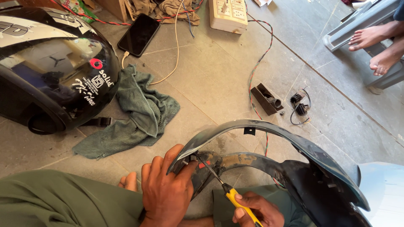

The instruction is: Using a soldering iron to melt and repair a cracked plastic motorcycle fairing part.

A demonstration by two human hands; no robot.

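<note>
Left hand (166, 191) grips the end of a dark curved plastic panel (269, 128), low in view above the person's lap | Right hand (257, 212) is closed around a yellow-handled screwdriver (229, 193), its tip at the panel's inner edge, apparently on a screw | Floor: black helmet (50, 67), green rag (139, 111), phone (139, 34).

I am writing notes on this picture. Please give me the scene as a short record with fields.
place: grey stone floor
left hand: grips the end of the dark plastic panel
right hand: holds a yellow-handled screwdriver, tip at the panel near the left thumb
left side: black helmet, green cloth, black phone
top: white power strip
middle: small black parts
top right: another person's bare feet
</note>
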